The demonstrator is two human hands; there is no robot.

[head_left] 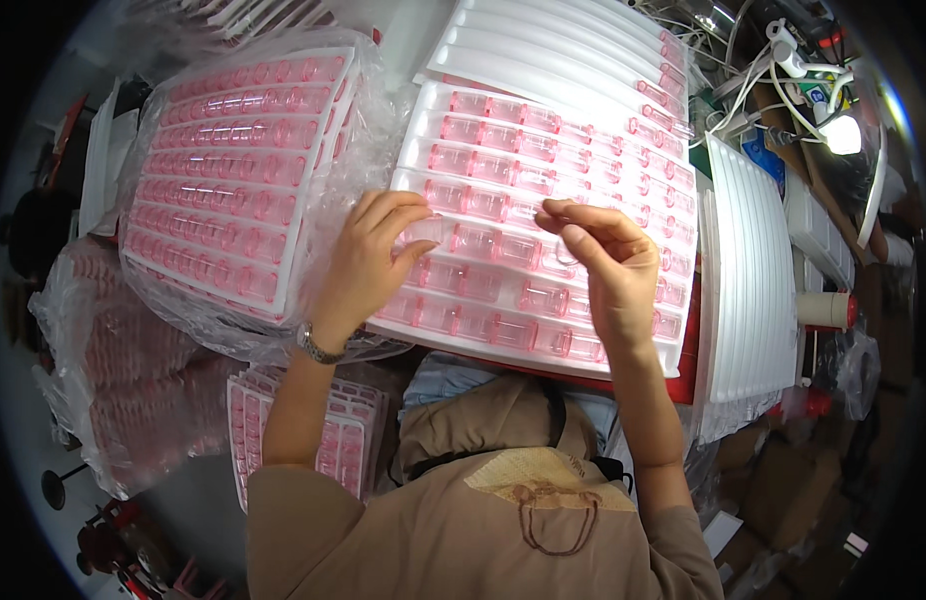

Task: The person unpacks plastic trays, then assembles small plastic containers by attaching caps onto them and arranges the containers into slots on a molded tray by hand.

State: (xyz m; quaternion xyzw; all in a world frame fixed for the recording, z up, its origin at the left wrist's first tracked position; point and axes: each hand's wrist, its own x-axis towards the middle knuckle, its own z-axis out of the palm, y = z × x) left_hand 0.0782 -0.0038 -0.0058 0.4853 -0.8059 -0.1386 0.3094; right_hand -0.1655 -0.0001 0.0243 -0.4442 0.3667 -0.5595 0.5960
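A white ridged tray [403, 165] holding rows of clear pink cylindrical pieces [475, 204] lies in front of me. At its left edge my left hand [375, 250], with a watch on the wrist, has its thumb and fingers closed about a clear pinkish cylinder [421, 232]. Over the tray's middle right, my right hand [615, 262] is raised with thumb and fingers pinched together. A small clear, curved piece [565, 254] shows by its fingertips; its exact kind is hard to make out.
Left of the tray stands a plastic-wrapped stack of filled pink trays [223, 170]. More white ridged trays [748, 270] stand at the right, and another [543, 50] lies behind. Cables and a lit lamp [841, 134] crowd the far right. Smaller filled trays [328, 440] sit lower left.
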